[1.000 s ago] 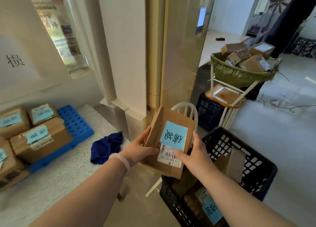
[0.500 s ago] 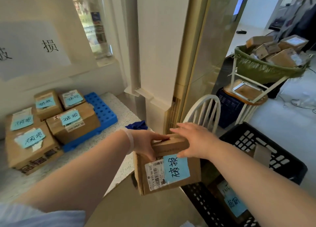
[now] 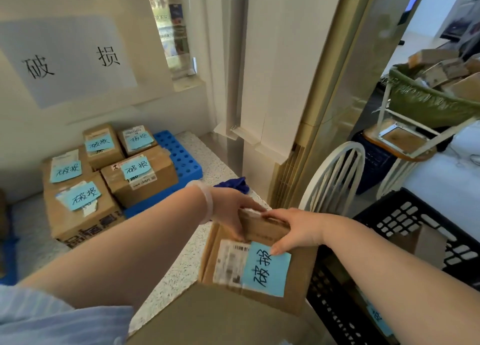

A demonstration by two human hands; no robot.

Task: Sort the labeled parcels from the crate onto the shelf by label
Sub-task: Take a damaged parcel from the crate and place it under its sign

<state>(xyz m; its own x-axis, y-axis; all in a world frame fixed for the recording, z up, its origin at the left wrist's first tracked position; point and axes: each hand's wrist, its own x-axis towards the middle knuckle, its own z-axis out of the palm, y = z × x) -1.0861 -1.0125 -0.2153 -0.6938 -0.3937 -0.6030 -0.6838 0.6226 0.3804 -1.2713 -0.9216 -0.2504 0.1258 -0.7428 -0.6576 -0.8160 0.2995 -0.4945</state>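
A brown cardboard parcel (image 3: 262, 274) with a white shipping label and a blue handwritten note is held over the speckled shelf's (image 3: 181, 253) front corner. My left hand (image 3: 231, 209) grips its top left edge and my right hand (image 3: 296, 230) grips its top right edge. Further back on the shelf lie several parcels (image 3: 140, 175) with the same blue notes, under a white wall sign (image 3: 70, 61) with matching characters. The black crate (image 3: 405, 227) stands to the right, with more labelled parcels inside.
A blue perforated tray (image 3: 179, 157) lies under the stacked parcels. A dark blue cloth (image 3: 233, 183) rests on the shelf by my left wrist. A white chair (image 3: 335, 173) stands behind the crate. A green basket (image 3: 426, 100) of parcels sits on a white stand at far right.
Both hands have carried the parcel down and leftward from above the crate to the shelf's corner, turning it label-up. My view has swung left toward the stacked parcels.
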